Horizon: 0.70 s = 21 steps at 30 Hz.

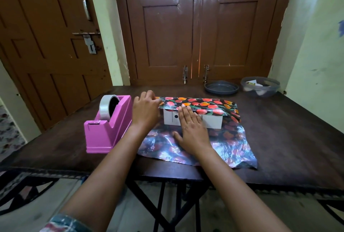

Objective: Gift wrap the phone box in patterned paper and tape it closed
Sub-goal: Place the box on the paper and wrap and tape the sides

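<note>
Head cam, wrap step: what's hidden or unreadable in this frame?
All head view.
Top of the phone box: under the patterned paper; front partly behind the right hand; label print too small.
Grip of the left hand: its fingers sit at the paper's edge, hidden by the hand itself.
Contents of the clear bowl: blurred, far back.
Loose end of the tape roll: too small.

A white phone box (212, 122) lies flat on glossy black wrapping paper (232, 146) printed with red and orange tulips. The paper's far flap is folded over the box's top, and its near half lies spread on the dark table (288, 129). A pink tape dispenser (104, 135) holding a tape roll (105, 108) stands just left of the paper.
</note>
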Each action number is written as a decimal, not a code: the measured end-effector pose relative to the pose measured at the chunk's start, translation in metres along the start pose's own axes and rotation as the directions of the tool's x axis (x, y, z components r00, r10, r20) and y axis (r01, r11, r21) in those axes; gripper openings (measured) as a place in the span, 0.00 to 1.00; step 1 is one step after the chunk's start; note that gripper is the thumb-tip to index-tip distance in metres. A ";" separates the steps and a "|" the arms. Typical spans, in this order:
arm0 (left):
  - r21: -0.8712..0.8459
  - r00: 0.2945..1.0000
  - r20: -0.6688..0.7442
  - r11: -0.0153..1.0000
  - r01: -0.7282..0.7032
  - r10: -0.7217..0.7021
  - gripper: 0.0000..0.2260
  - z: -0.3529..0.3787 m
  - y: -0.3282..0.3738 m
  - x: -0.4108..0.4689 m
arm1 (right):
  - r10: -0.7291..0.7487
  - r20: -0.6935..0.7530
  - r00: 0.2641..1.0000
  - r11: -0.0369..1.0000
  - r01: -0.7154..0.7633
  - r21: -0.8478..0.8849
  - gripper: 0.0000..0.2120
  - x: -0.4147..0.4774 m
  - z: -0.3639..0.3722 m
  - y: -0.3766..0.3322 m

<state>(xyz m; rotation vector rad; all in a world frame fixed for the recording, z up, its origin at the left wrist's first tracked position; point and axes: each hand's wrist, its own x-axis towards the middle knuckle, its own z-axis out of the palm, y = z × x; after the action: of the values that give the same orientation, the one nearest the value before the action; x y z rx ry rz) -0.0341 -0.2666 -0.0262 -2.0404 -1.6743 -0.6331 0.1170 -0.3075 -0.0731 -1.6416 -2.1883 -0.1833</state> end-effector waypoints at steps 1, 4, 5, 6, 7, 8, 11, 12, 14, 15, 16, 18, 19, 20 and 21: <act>-0.057 0.999 -0.017 0.997 -0.046 0.046 0.15 -0.002 0.004 0.001 | -0.001 -0.004 1.000 1.000 0.001 -0.004 0.36 0.000 0.000 0.000; -0.192 0.979 0.024 0.962 -0.192 0.200 0.16 0.002 0.014 -0.002 | -0.005 -0.009 1.000 1.000 0.005 -0.020 0.37 0.000 0.000 0.001; -0.240 0.979 0.046 0.954 -0.181 0.197 0.17 0.006 0.014 -0.004 | -0.007 0.002 1.000 1.000 0.007 -0.006 0.37 0.000 -0.001 0.001; -0.285 0.984 0.057 0.947 -0.145 0.168 0.17 0.009 0.014 -0.005 | -0.008 0.021 1.000 1.000 0.008 0.023 0.37 0.001 -0.003 0.002; -0.310 0.988 0.057 0.943 -0.116 0.141 0.17 0.011 0.013 -0.006 | -0.009 0.047 0.999 0.997 0.005 0.071 0.38 0.002 -0.005 0.002; -0.317 0.990 0.055 0.943 -0.105 0.129 0.16 0.012 0.014 -0.006 | -0.007 0.076 0.997 0.991 -0.003 0.132 0.37 0.003 -0.009 0.003; -0.294 0.991 0.049 0.950 -0.108 0.127 0.11 0.013 0.017 -0.004 | -0.005 0.105 0.994 0.952 -0.027 0.304 0.33 0.004 -0.025 0.008; -0.291 0.991 0.042 0.951 -0.109 0.126 0.10 0.013 0.018 -0.003 | 0.000 0.071 0.997 0.947 -0.023 0.322 0.31 0.001 -0.031 0.009; -0.304 0.993 0.021 0.947 -0.100 0.112 0.08 0.015 0.018 -0.002 | 0.004 -0.016 1.000 0.960 0.001 0.280 0.28 -0.009 -0.040 0.017; -0.314 0.995 0.013 0.945 -0.093 0.102 0.08 0.016 0.018 -0.002 | -0.002 -0.046 0.999 0.974 0.013 0.228 0.28 -0.014 -0.044 0.022; -0.324 0.995 0.009 0.942 -0.087 0.094 0.08 0.016 0.018 -0.002 | -0.007 -0.068 0.998 0.987 0.018 0.161 0.28 -0.020 -0.046 0.028; -0.335 0.996 0.002 0.939 -0.080 0.086 0.07 0.015 0.018 -0.002 | 0.011 -0.087 0.996 1.000 -0.009 0.029 0.31 -0.028 -0.048 0.043; -0.338 0.996 0.000 0.938 -0.080 0.085 0.07 0.015 0.020 -0.002 | 0.035 -0.076 0.997 0.999 -0.036 -0.021 0.32 -0.031 -0.049 0.051; -0.337 0.997 0.000 0.938 -0.079 0.084 0.07 0.015 0.019 -0.002 | 0.057 -0.050 0.997 0.997 -0.060 -0.057 0.33 -0.032 -0.048 0.058; -0.333 0.996 0.002 0.940 -0.078 0.084 0.08 0.014 0.019 -0.001 | 0.072 -0.012 0.997 0.993 -0.073 -0.089 0.34 -0.032 -0.046 0.064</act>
<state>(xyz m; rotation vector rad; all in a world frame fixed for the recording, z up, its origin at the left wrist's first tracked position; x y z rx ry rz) -0.0142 -0.2629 -0.0392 -2.3376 -1.5667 -0.9266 0.1953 -0.3324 -0.0521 -1.7621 -2.1385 -0.2710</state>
